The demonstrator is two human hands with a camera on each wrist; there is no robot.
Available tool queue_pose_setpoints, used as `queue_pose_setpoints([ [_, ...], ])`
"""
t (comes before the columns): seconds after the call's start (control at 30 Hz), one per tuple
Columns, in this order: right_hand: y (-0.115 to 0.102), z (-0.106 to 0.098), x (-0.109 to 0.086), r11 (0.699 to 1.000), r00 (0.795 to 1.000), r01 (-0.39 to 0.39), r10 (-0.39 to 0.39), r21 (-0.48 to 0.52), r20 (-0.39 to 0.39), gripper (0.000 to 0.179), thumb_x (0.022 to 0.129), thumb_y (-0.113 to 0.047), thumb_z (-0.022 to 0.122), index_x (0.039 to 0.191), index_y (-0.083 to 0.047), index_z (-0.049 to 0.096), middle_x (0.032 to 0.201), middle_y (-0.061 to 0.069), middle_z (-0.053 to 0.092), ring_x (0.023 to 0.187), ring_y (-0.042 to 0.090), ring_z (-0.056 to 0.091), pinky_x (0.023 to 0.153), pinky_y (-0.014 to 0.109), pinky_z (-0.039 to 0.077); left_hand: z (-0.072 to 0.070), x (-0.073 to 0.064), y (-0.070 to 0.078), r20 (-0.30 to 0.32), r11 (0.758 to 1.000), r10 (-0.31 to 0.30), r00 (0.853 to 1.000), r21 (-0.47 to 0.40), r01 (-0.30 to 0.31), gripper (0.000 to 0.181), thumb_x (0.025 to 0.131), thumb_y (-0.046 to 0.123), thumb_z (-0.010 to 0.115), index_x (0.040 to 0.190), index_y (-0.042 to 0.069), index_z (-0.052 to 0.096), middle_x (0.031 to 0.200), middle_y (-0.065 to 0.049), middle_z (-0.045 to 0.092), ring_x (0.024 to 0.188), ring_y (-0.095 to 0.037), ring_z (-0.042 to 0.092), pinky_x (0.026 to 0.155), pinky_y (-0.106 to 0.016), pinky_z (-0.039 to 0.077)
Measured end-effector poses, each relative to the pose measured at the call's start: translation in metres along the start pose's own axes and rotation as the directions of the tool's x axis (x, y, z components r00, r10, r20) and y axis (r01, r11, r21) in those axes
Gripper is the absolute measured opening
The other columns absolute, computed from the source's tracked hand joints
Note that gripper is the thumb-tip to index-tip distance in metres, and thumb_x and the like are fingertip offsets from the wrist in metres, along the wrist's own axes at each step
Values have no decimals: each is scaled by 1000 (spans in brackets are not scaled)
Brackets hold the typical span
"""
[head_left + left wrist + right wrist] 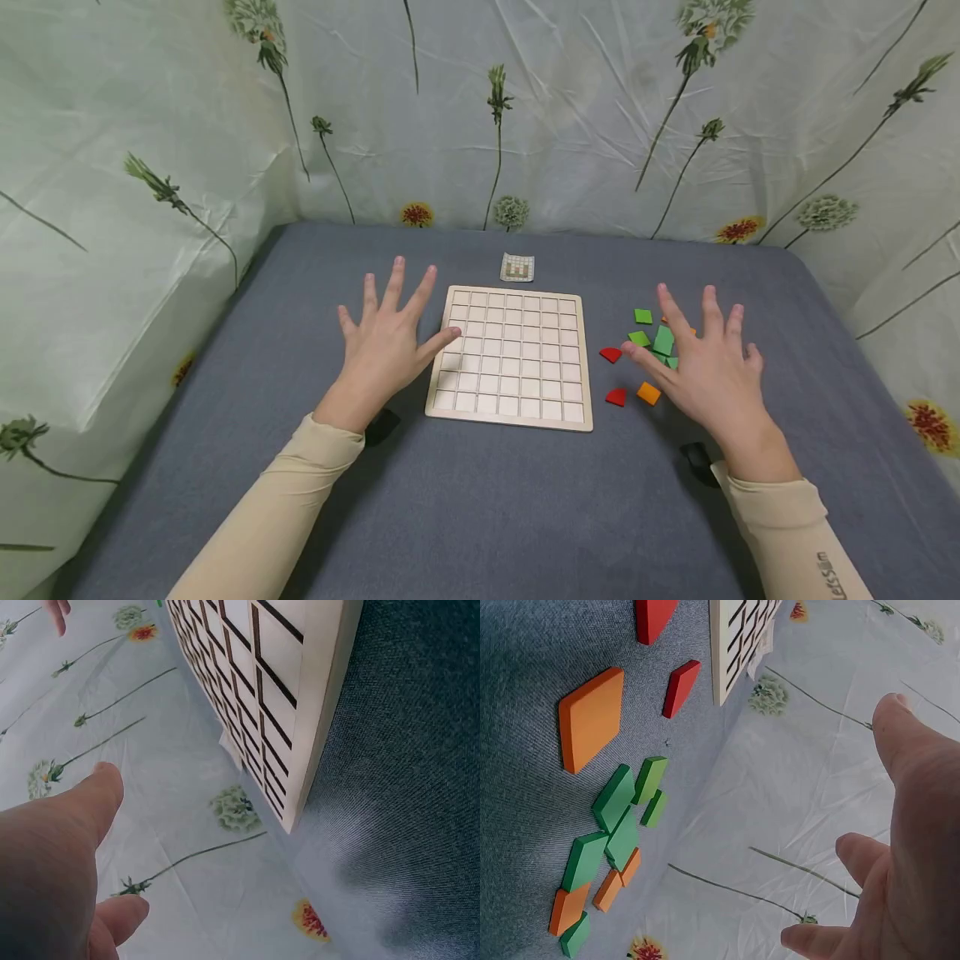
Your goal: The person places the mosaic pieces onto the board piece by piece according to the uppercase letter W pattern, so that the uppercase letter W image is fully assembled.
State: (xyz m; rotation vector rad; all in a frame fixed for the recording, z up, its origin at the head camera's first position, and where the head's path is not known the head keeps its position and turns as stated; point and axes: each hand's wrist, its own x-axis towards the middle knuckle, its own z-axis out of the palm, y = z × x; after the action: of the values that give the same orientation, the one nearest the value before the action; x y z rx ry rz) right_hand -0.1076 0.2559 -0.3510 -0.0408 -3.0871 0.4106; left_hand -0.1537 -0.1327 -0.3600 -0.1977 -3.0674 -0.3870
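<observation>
A pale wooden board [513,358] with a grid of square recesses lies flat on the table. My left hand [386,346] hovers at its left side, fingers spread, thumb tip over the board's edge in the head view. Over the right side my right hand [712,375] is held up with fingers spread, holding nothing. Beneath and beside it lie loose flat tiles: red quarter-round pieces [616,397], an orange square [648,393], light green squares [642,316] and darker green ones [663,340]. In the right wrist view, more orange tiles [570,908] lie among the green ones.
A small printed card [517,267] with a grid pattern lies behind the board. The grey-blue cloth [480,500] covers the table. A flower-printed sheet [450,117] hangs behind and at both sides.
</observation>
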Motion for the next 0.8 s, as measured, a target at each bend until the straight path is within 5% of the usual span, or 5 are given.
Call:
queue_pose_setpoints([
  [0.17,1,-2,1,1000,999,9,-9,-7,-34,97,99,-78,53,174,-32,13,176,35,7,154,72,11,100,87,32,-2,2,0,5,1000,14,1000,2,-14,97,99,74,59,174,39,8,183,-9,-2,166,-52,9,117,-86,27],
  [0.37,4,-6,3,1000,997,8,-7,9,-77,95,100,-70,60,174,-31,16,175,33,15,154,66,23,101,86,35,-4,4,-2,-29,997,71,997,4,-71,98,100,72,60,175,31,12,183,-14,5,160,-49,31,100,-73,53],
  [0.8,15,-17,4,995,999,-1,5,104,-38,89,105,-64,57,175,-27,16,165,37,32,138,62,45,86,84,43,-3,6,-14,-16,960,240,971,-143,-240,104,95,63,75,174,23,21,181,-16,16,155,-54,38,119,-73,40],
])
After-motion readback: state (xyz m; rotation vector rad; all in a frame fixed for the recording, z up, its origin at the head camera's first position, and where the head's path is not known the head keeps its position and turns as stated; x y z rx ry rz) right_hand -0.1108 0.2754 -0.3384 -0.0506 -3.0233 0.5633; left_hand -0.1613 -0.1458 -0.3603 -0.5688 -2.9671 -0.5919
